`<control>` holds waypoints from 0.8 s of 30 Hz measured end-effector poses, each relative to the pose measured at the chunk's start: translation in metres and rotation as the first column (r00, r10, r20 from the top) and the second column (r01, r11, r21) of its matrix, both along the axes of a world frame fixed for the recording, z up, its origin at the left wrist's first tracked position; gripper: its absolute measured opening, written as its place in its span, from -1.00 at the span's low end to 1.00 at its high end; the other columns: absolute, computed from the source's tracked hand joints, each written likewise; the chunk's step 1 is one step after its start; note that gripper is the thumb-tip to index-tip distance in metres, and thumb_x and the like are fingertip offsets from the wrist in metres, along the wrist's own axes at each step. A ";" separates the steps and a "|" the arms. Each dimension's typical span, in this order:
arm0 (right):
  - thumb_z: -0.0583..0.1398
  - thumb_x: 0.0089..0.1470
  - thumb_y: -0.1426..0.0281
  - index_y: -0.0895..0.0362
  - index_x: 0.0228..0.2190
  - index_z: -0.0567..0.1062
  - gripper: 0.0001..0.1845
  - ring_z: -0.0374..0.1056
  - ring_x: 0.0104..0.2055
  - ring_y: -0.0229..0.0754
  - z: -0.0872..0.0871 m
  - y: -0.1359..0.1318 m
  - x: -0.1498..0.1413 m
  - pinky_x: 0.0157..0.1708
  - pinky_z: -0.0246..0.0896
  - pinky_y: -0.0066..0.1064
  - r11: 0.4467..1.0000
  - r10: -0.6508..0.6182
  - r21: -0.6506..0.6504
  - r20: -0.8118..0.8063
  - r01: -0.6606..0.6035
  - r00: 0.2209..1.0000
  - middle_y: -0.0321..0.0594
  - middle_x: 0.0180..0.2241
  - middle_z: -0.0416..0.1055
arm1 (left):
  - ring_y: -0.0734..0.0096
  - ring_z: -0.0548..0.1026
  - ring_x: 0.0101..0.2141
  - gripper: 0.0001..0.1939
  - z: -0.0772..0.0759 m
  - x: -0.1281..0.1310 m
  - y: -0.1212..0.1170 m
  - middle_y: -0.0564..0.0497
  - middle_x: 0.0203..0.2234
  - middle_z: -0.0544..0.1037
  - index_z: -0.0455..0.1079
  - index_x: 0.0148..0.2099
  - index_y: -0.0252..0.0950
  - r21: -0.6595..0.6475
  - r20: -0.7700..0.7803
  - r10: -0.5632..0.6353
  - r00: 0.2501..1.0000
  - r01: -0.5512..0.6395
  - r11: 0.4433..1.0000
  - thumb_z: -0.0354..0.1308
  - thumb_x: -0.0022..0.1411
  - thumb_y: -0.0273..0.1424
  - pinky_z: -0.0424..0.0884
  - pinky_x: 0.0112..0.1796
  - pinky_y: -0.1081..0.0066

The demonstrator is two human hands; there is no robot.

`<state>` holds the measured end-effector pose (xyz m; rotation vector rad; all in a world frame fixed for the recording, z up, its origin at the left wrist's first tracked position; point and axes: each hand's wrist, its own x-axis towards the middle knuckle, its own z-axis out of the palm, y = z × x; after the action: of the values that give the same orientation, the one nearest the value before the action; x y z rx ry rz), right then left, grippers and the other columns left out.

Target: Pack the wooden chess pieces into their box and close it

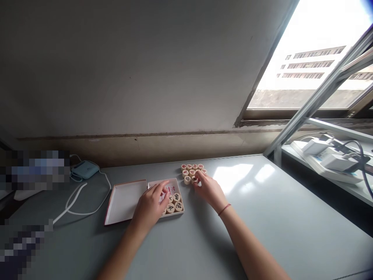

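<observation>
My right hand [208, 188] is closed at the fingertips on a xiangqi piece [193, 179] at the near edge of a group of round wooden pieces. Pieces with red characters [192, 172] stand in rows there, and one with a black character [187, 179] is beside my fingers. My left hand [153, 200] hovers over the white box [180, 186], thumb and fingers curved and apart, with no piece visible between them. Several black-character pieces [176, 197] lie in the box's near right part. My left hand hides some of the box.
The upturned box lid [128, 196] lies left of the box on the grey table [204, 241]. A white cable [87, 213] and a light blue device [85, 169] are at the left. A shelf with a power strip [329, 163] stands at the right, below a window.
</observation>
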<state>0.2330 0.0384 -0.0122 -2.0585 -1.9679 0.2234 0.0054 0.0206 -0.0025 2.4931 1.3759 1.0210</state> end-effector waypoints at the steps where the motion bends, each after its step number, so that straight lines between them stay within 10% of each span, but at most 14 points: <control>1: 0.09 0.06 0.46 0.06 -0.30 0.31 -0.89 0.31 -0.43 -0.25 -0.001 0.000 0.000 -0.53 -0.11 -0.49 1.000 -0.001 0.009 0.001 0.001 1.000 -0.24 -0.29 0.44 | 0.41 0.53 -0.34 -0.71 0.000 0.000 0.000 0.03 -0.32 0.57 0.32 0.01 -0.21 -0.004 -0.004 0.002 1.000 -0.002 1.000 -0.03 0.25 -0.45 0.45 -0.26 0.42; 16: 0.00 0.20 0.15 0.07 -0.22 0.43 -0.67 0.28 -0.55 -0.26 0.022 -0.020 -0.033 -0.53 0.06 -0.48 0.951 0.289 0.010 -0.393 -0.310 0.873 -0.29 -0.50 0.44 | 0.20 0.43 -0.22 -0.73 -0.003 0.004 -0.006 -0.03 -0.30 0.57 0.47 -0.37 -0.20 -0.165 -0.235 0.065 0.970 -0.106 0.981 -0.04 0.28 -0.39 0.26 -0.25 0.26; 24: -0.02 0.21 0.31 0.09 -0.33 0.42 -0.75 0.25 -0.54 -0.27 0.019 -0.020 -0.038 -0.54 0.03 -0.49 0.950 0.311 0.149 -0.353 -0.274 0.882 -0.28 -0.51 0.39 | 0.18 0.45 -0.20 -0.91 -0.002 0.007 -0.005 -0.01 -0.31 0.57 0.40 -0.27 -0.21 -0.193 -0.139 0.058 0.989 -0.084 0.978 0.09 0.19 -0.37 0.27 -0.18 0.23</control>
<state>0.1954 0.0179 0.0065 -1.5128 -1.9887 0.5320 0.0126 0.0160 -0.0048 2.4176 1.5317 0.6991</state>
